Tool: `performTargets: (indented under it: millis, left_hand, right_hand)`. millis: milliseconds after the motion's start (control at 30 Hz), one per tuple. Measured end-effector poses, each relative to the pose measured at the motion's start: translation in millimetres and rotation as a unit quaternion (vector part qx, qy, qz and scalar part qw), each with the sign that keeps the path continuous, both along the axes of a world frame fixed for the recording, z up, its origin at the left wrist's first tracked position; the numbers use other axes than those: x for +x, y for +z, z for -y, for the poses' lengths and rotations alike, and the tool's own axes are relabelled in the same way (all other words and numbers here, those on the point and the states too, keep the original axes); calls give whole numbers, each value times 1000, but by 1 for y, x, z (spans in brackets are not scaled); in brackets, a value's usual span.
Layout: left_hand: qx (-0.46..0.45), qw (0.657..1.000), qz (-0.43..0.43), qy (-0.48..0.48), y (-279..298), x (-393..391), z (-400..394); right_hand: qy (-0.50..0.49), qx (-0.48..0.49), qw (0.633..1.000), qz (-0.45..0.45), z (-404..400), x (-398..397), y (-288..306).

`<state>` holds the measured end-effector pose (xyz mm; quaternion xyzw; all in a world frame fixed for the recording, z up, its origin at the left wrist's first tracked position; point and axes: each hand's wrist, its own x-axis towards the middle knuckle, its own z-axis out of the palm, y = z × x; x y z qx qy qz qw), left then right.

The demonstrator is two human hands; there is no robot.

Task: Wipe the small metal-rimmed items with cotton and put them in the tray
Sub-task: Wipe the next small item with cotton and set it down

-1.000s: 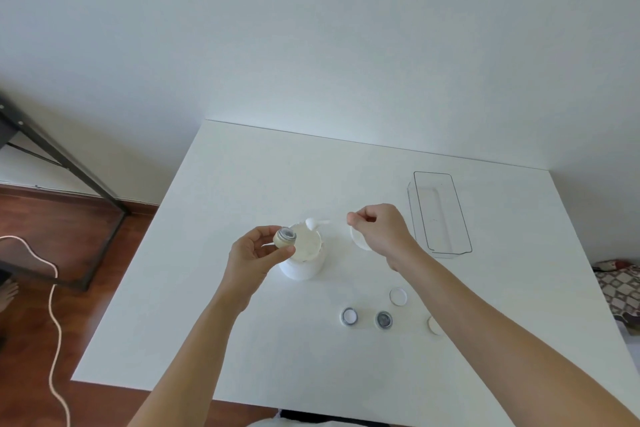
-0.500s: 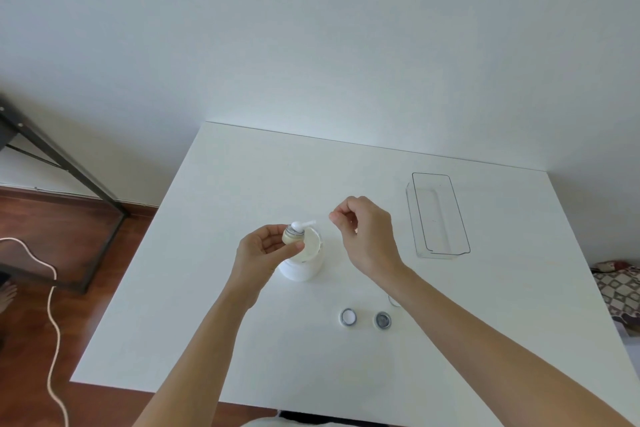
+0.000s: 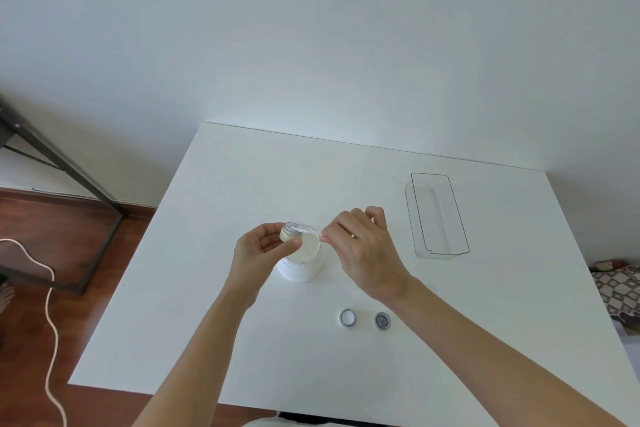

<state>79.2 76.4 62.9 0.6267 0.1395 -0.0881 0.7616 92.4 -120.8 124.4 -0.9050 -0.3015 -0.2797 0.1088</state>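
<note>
Both hands now closer; cotton swab (image 3: 306, 229) touches held item (image 3: 290, 233).

Cotton swab (image 3: 308, 229) touches the held metal-rimmed item (image 3: 290, 232); clear tray (image 3: 437, 215) empty.

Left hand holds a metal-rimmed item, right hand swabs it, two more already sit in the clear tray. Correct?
Not quite. In the head view the clear tray is empty; the two other metal-rimmed items lie on the table, near the right forearm.
</note>
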Motion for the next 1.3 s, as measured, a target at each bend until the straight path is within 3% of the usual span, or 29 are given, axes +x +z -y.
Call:
performTargets:
  millis: [267, 467, 633, 967, 1133, 1300]
  left_hand:
    - [-2, 1000, -8, 6, 0, 0, -5]
    - [-15, 1000, -3, 14, 0, -4, -13]
    - [-34, 999, 11, 4, -1, -8, -20]
    - [-68, 997, 2, 29, -7, -10, -25]
    - [-62, 998, 6, 21, -7, -12, -28]
    - [-39, 999, 5, 14, -8, -14, -32]
  right_hand:
    - [-8, 18, 1000, -1, 5, 0, -2]
    - [-90, 140, 975, -145, 10, 7, -6]
    - [-122, 36, 964, -232, 2, 22, -23]
    - [-84, -121, 953, -263, -38, 43, -48]
    - [-74, -115, 932, -335, -44, 41, -51]
    - [-143, -4, 882, -449, -34, 41, -44]
